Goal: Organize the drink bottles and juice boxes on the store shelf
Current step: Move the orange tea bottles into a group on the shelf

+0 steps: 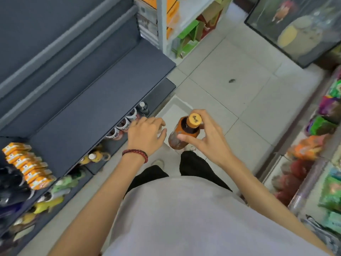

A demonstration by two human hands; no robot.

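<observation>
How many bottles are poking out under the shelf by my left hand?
4, in a row along the edge of the shelf: a dark white-capped bottle farthest, then three white-labelled bottles coming nearer. The shelf may hide more.

Grey shirt (193, 218), black trousers (193, 165), red bracelet (136, 154)

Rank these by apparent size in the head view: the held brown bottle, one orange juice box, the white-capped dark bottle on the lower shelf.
1. Brown bottle, held in the right hand, nearest the camera.
2. Orange juice box.
3. Dark bottle: farther, partly hidden under the shelf, so unsure.
</observation>
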